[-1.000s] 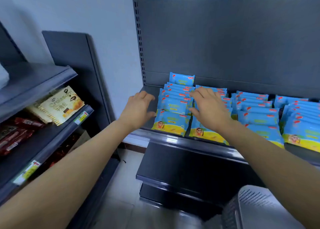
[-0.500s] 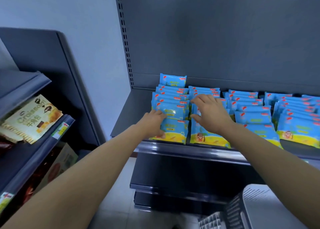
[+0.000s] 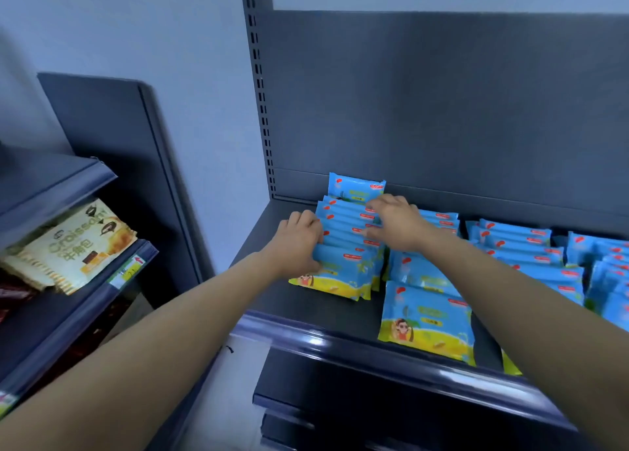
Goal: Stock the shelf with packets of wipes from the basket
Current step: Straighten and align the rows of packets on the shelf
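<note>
Two hands, left hand (image 3: pixel 299 243) and right hand (image 3: pixel 398 227), clenched round one packet row (image 3: pixel 343 227).

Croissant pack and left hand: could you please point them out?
Croissant pack (image 3: pixel 76 246): head view, middle of its printed front.
Left hand (image 3: pixel 299 243): head view, back of the hand.

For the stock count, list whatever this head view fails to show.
Basket: outside the head view.
Rightmost wipes packets: cut off by the right edge.
Leftmost row of wipes packets: partly covered by the left hand and right hand; the right hand's grip is hidden.
Shelf price tag: print blurred.
</note>
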### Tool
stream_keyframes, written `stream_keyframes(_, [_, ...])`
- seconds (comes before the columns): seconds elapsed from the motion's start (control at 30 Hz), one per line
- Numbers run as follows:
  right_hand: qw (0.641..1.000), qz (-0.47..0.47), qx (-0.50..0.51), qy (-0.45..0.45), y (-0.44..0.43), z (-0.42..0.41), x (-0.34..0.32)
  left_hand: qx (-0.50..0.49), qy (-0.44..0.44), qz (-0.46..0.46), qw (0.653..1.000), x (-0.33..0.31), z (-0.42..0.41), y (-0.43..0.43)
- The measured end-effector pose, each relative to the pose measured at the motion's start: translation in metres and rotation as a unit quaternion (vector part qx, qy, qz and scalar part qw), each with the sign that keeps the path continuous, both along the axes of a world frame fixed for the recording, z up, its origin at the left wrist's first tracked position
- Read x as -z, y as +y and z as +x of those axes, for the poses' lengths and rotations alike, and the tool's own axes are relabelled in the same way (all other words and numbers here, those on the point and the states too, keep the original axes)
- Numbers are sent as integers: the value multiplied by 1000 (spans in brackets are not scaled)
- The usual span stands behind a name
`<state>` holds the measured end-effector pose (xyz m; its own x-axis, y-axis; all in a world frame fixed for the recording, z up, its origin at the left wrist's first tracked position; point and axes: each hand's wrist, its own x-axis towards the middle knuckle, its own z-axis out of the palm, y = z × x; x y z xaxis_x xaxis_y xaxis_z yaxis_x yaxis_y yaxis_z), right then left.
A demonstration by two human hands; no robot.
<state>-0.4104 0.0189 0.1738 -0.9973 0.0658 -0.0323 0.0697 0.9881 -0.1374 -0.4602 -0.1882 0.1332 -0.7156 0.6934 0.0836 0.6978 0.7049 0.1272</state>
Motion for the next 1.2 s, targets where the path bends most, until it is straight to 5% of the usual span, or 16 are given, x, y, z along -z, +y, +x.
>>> stream_keyframes(0.57, [976,-23,17,-217,6,-92,3,93,-68,-106,988,-7,-38,24])
stream_keyframes(1.2, [949,-47,74,-301,-7,-115,2,107,-58,-100,987,-7,-60,5])
